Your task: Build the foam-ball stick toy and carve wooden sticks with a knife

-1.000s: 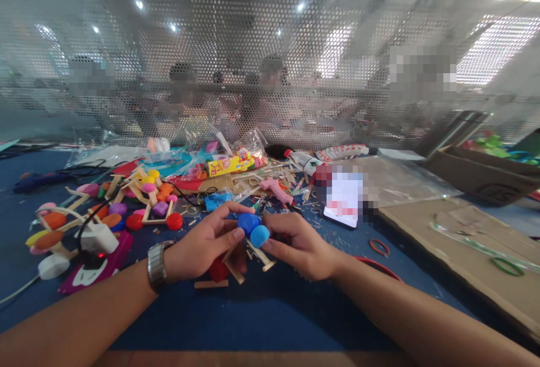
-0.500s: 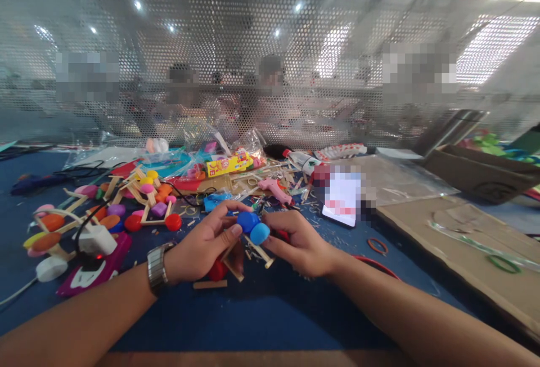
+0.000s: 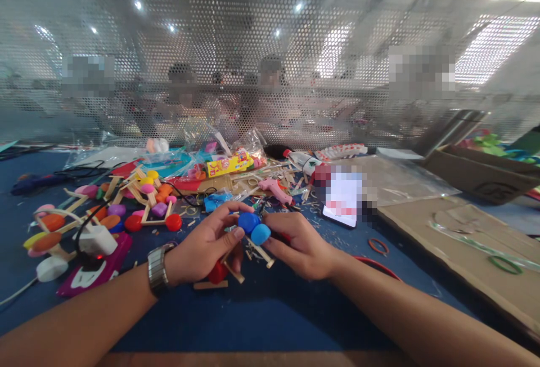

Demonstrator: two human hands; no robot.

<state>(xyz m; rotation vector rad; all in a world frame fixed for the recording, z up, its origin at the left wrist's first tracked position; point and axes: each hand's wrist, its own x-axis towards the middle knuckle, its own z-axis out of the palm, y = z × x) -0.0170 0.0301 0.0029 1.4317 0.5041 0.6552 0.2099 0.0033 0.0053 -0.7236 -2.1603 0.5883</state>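
My left hand (image 3: 202, 246), with a metal watch on the wrist, pinches a dark blue clay ball (image 3: 248, 222) between thumb and fingers. My right hand (image 3: 297, 243) is closed on a light blue clay ball (image 3: 260, 234) that touches the dark one. Both balls sit on a small frame of wooden sticks (image 3: 261, 253) that hangs below my hands, with a red clay ball (image 3: 217, 272) at its lower left end. All of this is held just above the blue table mat (image 3: 261, 310).
Finished stick-and-clay models (image 3: 143, 201) crowd the left of the mat beside a white charger on a purple case (image 3: 95, 243). Behind lie a clay packet (image 3: 230, 164), a pink glue gun (image 3: 276, 189), and a phone (image 3: 343, 198). Cardboard (image 3: 464, 243) covers the right. A perforated metal screen (image 3: 270, 63) stands behind, with people beyond it.
My hands have stayed almost in place; the light blue ball has shifted slightly to the right against the dark blue one.
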